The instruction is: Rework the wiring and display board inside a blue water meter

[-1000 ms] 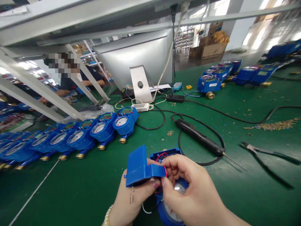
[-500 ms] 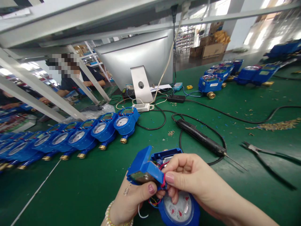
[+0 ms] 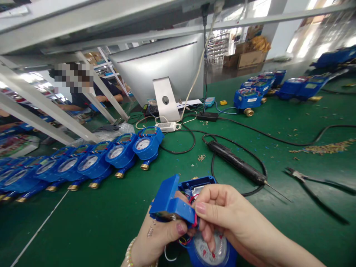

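Low in the middle of the view, both hands work on a blue water meter (image 3: 207, 248) with a white dial. My left hand (image 3: 160, 237) grips its loose blue cover (image 3: 169, 205) from below, thumb pressed on the cover's front edge. My right hand (image 3: 222, 217) pinches the red wires at the cover's right end, fingers curled over the open housing (image 3: 198, 183). Coloured wires run between the cover and the meter body.
A row of several blue water meters (image 3: 83, 165) lines the green bench (image 3: 111, 222) at left. A black electric screwdriver (image 3: 236, 165) with cable and pliers (image 3: 314, 183) lie at right. A monitor's back (image 3: 167, 70) stands behind. More meters (image 3: 256, 92) sit far right. A person works beyond the frame at left.
The cover has been tipped from upright down toward the meter housing. My right hand's fingers have shifted onto the wires, and the meter's dial now shows below them.
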`<state>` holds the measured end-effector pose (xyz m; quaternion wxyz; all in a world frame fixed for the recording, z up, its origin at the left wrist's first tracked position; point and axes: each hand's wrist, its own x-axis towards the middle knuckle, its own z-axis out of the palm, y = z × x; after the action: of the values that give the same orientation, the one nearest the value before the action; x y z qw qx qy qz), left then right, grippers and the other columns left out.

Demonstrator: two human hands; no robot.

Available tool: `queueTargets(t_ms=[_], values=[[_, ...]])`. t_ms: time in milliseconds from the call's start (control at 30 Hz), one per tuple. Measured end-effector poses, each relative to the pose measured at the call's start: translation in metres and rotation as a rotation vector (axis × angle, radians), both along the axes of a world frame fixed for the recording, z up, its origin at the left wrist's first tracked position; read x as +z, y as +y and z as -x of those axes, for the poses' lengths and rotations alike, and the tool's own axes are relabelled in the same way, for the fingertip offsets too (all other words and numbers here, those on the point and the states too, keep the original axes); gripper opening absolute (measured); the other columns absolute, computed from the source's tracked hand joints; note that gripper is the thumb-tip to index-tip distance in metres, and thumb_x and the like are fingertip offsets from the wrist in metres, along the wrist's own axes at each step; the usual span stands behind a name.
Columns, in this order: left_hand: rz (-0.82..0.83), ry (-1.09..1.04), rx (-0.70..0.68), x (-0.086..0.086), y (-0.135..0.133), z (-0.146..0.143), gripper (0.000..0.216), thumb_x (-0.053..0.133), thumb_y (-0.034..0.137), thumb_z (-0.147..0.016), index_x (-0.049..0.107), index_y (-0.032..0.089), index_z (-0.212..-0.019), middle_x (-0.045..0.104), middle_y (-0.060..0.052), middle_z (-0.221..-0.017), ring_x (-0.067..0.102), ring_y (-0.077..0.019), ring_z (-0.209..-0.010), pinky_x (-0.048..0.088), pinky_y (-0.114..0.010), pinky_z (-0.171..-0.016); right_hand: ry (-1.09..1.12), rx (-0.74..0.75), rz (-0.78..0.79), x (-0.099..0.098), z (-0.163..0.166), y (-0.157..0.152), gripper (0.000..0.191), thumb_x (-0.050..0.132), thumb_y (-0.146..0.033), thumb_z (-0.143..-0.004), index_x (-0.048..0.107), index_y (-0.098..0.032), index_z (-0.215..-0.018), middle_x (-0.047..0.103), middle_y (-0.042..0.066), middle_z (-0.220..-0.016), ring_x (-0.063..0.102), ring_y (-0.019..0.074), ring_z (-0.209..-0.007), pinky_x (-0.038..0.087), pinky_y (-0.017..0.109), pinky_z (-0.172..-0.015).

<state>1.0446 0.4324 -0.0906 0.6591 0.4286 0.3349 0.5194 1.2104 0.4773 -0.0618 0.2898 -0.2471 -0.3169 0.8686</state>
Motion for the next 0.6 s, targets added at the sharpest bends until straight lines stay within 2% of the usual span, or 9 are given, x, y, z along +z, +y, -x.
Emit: queueTargets(t_ms=[67, 100, 167, 200, 267, 333, 400, 500, 600], values=[[0.031, 0.015, 0.016, 0.000, -0.003, 0.001, 0.024, 0.074, 0.035, -0.075, 0.068, 0.014, -0.086, 0.066, -0.004, -0.070, 0.059, -0.0123, -0.063, 0.046, -0.020, -0.059, -0.076, 0.008, -0.089, 0.001, -0.003, 0.001, 0.034, 0.071, -0.043, -0.079, 0.056, -0.013, -0.071, 0.059, -0.001, -0.052, 0.050, 0.0053, -0.040, 0.044, 0.014, -0.040], [0.061, 0.023, 0.035, 0.001, -0.004, 0.002, 0.024, 0.073, 0.036, -0.076, 0.069, 0.015, -0.088, 0.067, -0.004, -0.072, 0.059, -0.0127, -0.064, 0.047, -0.021, -0.060, -0.156, -0.026, -0.207, 0.002, -0.006, 0.001, 0.030, 0.068, -0.042, -0.081, 0.059, -0.014, -0.074, 0.060, 0.000, -0.056, 0.053, 0.0064, -0.044, 0.046, 0.015, -0.044], [0.111, 0.038, 0.075, 0.005, -0.005, 0.004, 0.024, 0.070, 0.034, -0.080, 0.070, 0.015, -0.095, 0.069, -0.006, -0.082, 0.061, -0.0145, -0.070, 0.050, -0.023, -0.065, -0.368, -0.157, -0.633, 0.004, -0.014, 0.002, 0.017, 0.066, -0.031, -0.083, 0.064, -0.017, -0.092, 0.067, 0.003, -0.077, 0.063, 0.0110, -0.065, 0.054, 0.020, -0.062], [0.115, 0.043, 0.092, 0.008, -0.004, 0.005, 0.024, 0.068, 0.032, -0.081, 0.069, 0.017, -0.100, 0.070, -0.006, -0.088, 0.062, -0.0156, -0.075, 0.050, -0.025, -0.070, -0.477, -0.221, -0.911, 0.006, -0.019, 0.002, 0.025, 0.065, -0.024, -0.083, 0.062, -0.019, -0.107, 0.068, 0.006, -0.095, 0.064, 0.0141, -0.083, 0.054, 0.024, -0.076], [0.075, 0.074, 0.079, 0.017, 0.000, 0.006, 0.028, 0.067, 0.028, -0.083, 0.067, 0.018, -0.109, 0.069, -0.007, -0.101, 0.063, -0.0183, -0.087, 0.049, -0.029, -0.081, -0.632, -0.251, -1.428, 0.011, -0.027, 0.004, 0.054, 0.062, -0.013, -0.083, 0.046, -0.021, -0.134, 0.055, 0.008, -0.131, 0.052, 0.0183, -0.118, 0.044, 0.030, -0.101], [0.017, 0.153, 0.014, 0.028, 0.006, 0.006, 0.029, 0.067, 0.025, -0.083, 0.066, 0.019, -0.111, 0.069, -0.007, -0.103, 0.062, -0.0203, -0.094, 0.047, -0.031, -0.087, -0.714, -0.177, -1.744, 0.018, -0.032, 0.009, 0.061, 0.056, -0.011, -0.086, 0.033, -0.017, -0.143, 0.041, 0.008, -0.145, 0.038, 0.0182, -0.131, 0.034, 0.031, -0.111], [-0.008, 0.236, -0.048, 0.038, 0.011, 0.004, 0.024, 0.067, 0.024, -0.082, 0.068, 0.018, -0.106, 0.070, -0.005, -0.095, 0.062, -0.0200, -0.090, 0.048, -0.031, -0.084, -0.753, -0.140, -1.877, 0.025, -0.034, 0.014, 0.054, 0.051, -0.013, -0.090, 0.035, -0.014, -0.142, 0.041, 0.008, -0.145, 0.039, 0.0166, -0.131, 0.035, 0.028, -0.110], [-0.004, 0.298, -0.149, 0.051, 0.014, 0.003, 0.020, 0.067, 0.023, -0.081, 0.069, 0.017, -0.100, 0.069, -0.003, -0.087, 0.060, -0.0171, -0.079, 0.049, -0.028, -0.076, -0.766, -0.174, -1.980, 0.032, -0.036, 0.018, 0.045, 0.049, -0.016, -0.091, 0.044, -0.014, -0.135, 0.049, 0.009, -0.138, 0.046, 0.0160, -0.126, 0.040, 0.026, -0.106], [-0.019, 0.303, -0.343, 0.063, 0.018, 0.008, 0.028, 0.064, 0.014, -0.078, 0.068, 0.017, -0.106, 0.069, -0.003, -0.093, 0.060, -0.0181, -0.083, 0.049, -0.030, -0.081, -0.759, -0.217, -2.030, 0.028, -0.043, 0.015, 0.043, 0.055, -0.017, -0.088, 0.048, -0.012, -0.130, 0.052, 0.012, -0.134, 0.048, 0.0182, -0.125, 0.043, 0.027, -0.105]])
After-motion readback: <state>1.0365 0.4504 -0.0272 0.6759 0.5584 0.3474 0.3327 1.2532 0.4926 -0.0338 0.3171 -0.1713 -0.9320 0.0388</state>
